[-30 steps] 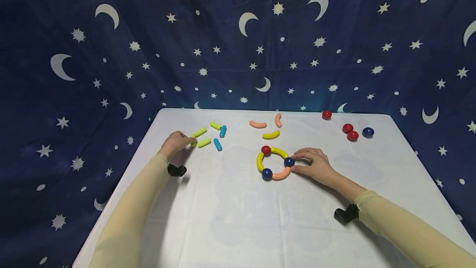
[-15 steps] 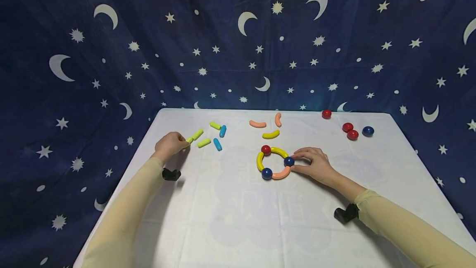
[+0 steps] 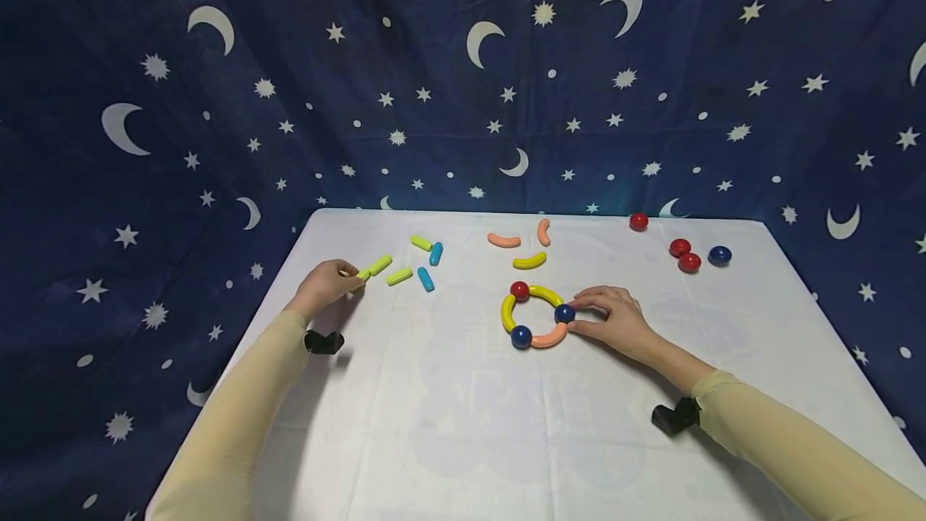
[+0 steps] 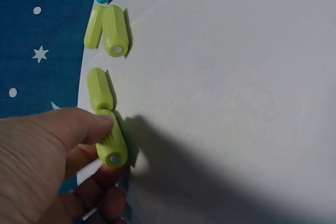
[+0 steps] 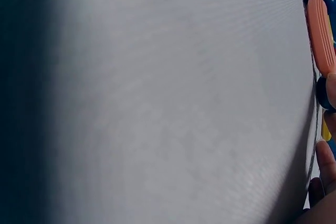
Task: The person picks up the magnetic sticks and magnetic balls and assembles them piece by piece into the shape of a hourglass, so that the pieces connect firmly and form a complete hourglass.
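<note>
My left hand [image 3: 323, 288] pinches a lime-green magnetic rod [image 4: 116, 148] between thumb and fingers at the table's left. A second lime-green rod [image 4: 100, 88] lines up end to end with it, their ends meeting. On the right, my right hand [image 3: 618, 326] holds a dark blue ball [image 3: 565, 313] between thumb and fingertips. That ball is part of a ring with two curved yellow rods [image 3: 546, 295], a curved peach rod [image 3: 550, 337], a red ball [image 3: 519, 290] and another blue ball [image 3: 521, 337]. The right wrist view catches only the fingertips and ring at its edge.
Beside the left hand lie more lime-green rods [image 3: 399, 276] and two blue rods [image 3: 426, 279]. Behind the ring are two peach rods [image 3: 504, 240] and a curved yellow rod [image 3: 530, 261]. Red balls [image 3: 690, 263] and a blue ball [image 3: 719, 256] sit at the back right.
My left hand has drawn the pinched lime-green rod to the left, and the second rod has trailed after it, end to end. The right hand and the ring have stayed in place.
</note>
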Demonstrator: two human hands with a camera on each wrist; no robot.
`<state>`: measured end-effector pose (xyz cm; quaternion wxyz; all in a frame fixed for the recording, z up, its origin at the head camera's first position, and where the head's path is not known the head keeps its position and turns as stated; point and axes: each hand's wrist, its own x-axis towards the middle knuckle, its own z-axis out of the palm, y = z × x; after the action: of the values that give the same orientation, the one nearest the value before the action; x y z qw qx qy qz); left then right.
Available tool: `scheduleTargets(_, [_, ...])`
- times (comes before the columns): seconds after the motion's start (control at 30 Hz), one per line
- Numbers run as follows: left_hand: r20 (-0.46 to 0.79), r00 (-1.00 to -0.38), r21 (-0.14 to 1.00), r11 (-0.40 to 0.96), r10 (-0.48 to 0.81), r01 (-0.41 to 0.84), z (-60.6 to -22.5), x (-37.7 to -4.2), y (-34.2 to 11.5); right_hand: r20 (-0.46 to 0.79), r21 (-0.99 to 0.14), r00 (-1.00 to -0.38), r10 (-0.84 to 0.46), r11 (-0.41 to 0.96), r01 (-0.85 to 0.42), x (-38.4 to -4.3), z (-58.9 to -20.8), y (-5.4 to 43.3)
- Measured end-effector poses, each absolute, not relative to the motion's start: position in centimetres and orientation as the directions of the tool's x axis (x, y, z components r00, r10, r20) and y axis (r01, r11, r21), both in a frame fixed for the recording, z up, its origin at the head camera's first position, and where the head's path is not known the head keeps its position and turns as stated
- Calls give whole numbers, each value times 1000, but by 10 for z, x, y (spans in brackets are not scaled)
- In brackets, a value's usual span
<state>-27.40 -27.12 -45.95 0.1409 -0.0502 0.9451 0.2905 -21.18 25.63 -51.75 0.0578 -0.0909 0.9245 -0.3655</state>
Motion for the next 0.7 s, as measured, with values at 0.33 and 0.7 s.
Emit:
scheduleTargets(0.33, [-153,-978,389,918,140,71,-467,-277,-268,-40,-684,-978,-203,720,-121,-212,-521,257])
scheduleTargets(0.7, [-150,-985,240,969,89,51,-467,-279,-267,-36,-681,-980,-195,723,-118,-211,-519,256])
